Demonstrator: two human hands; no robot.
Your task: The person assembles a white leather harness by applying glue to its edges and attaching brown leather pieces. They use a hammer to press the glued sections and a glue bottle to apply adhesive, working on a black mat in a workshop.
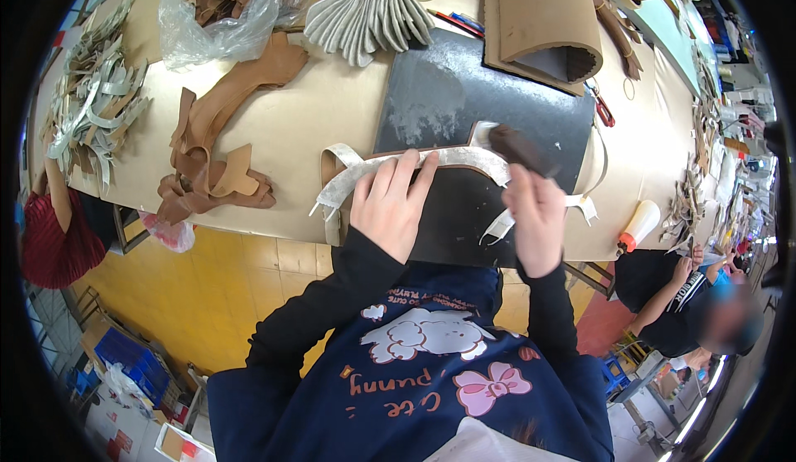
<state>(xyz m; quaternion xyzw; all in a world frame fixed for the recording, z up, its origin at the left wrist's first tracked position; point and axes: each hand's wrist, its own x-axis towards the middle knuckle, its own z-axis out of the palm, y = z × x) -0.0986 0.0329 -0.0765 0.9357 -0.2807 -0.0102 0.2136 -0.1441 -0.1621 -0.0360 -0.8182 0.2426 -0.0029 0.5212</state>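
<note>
A curved brown leather piece with a whitish lining (452, 157) lies across the near edge of a dark slab (448, 89). My left hand (390, 201) rests on it, fingers stretched out and pressing it down. My right hand (535, 213) is closed around a hammer (524, 151), whose dark brown head is blurred by motion above the strip's right end. The hammer's handle is mostly hidden in my fist. A loose pale strip end (500, 227) curls beside my right wrist. Another looped end (342, 157) stands up left of my left hand.
Brown leather pieces (220, 118) lie at left, near a clear plastic bag (220, 19). Behind the slab are a bundle of grey strips (369, 14) and a rolled brown sheet (543, 14). Red-handled snips (604, 110) and a white bottle (640, 223) lie right. People sit at both sides.
</note>
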